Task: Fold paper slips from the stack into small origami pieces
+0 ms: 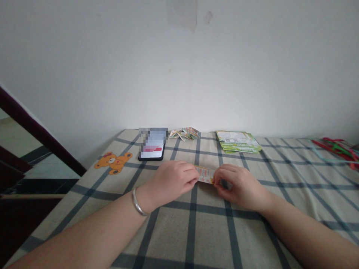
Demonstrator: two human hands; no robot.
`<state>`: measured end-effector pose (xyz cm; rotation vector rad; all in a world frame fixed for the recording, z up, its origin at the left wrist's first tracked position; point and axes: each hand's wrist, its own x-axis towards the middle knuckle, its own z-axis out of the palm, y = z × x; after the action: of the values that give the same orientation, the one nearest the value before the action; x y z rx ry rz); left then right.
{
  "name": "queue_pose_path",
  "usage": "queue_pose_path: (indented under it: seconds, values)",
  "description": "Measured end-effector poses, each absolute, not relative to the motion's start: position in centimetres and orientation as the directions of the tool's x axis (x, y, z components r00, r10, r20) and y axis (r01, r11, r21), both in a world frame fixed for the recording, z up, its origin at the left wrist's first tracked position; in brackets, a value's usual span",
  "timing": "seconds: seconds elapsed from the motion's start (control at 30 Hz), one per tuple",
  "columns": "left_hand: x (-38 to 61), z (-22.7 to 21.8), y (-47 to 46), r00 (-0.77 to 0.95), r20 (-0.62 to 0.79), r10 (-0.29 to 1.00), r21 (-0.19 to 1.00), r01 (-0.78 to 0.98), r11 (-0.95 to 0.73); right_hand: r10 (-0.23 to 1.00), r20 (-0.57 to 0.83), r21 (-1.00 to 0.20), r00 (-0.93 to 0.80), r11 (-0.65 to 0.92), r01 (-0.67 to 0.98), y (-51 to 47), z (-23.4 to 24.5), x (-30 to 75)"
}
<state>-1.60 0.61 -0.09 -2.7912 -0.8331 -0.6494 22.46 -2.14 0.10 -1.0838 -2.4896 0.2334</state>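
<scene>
Between my hands, a narrow strip of printed paper (205, 174), white with orange and yellow, is held just over the checked tablecloth. My left hand (177, 181), with a silver bangle at the wrist, pinches its left end. The right end is gripped by my right hand (237, 186), thumb and forefinger curled together in a ring. My fingers cover both ends of the paper. Farther back, folded paper pieces (184, 133) stand in a small cluster near the wall. To their right lies a fanned stack of green-and-white printed leaflets (238, 142).
A phone (153, 144) with a partly blurred screen lies left of the folded pieces. An orange bear picture (113, 162) is at the table's left side. Red and green strips (336, 147) lie at the far right. The wall (179, 74) bounds the table's back edge.
</scene>
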Motion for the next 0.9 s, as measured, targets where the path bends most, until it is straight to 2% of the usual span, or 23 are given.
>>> queue_pose_path:
  seconds: [0.13, 0.3, 0.37, 0.57, 0.73, 0.9]
  values:
    - [-1.61, -0.06, 0.6, 0.757, 0.429, 0.492, -0.003, 0.546, -0.838, 0.717, 0.302, -0.287, -0.629, 0.697, 0.657, -2.17, 0.38, 22.53]
    - [-1.69, -0.31, 0.8, 0.772, 0.419, 0.478, 0.106, 0.481, -0.87, 0.655, 0.265, -0.199, -0.708, 0.756, 0.624, -1.82, 0.6, 22.76]
    - [-1.73, -0.42, 0.87, 0.787, 0.4, 0.469, 0.107, 0.469, -0.877, 0.648, 0.263, -0.173, -0.715, 0.76, 0.626, -1.62, 0.53, 22.9]
    - [-1.83, -0.21, 0.76, 0.824, 0.379, 0.422, 0.004, 0.455, -0.891, 0.597, 0.295, -0.143, -0.746, 0.8, 0.583, -1.7, 0.62, 23.16]
    - [-1.98, -0.03, 0.88, 0.854, 0.324, 0.406, -0.055, 0.445, -0.894, 0.595, 0.305, -0.174, -0.744, 0.803, 0.571, -2.05, 0.69, 22.91]
    - [-2.26, -0.03, 1.3, 0.867, 0.328, 0.375, -0.12, 0.432, -0.894, 0.604, 0.294, -0.211, -0.741, 0.797, 0.566, -2.15, 0.68, 22.75]
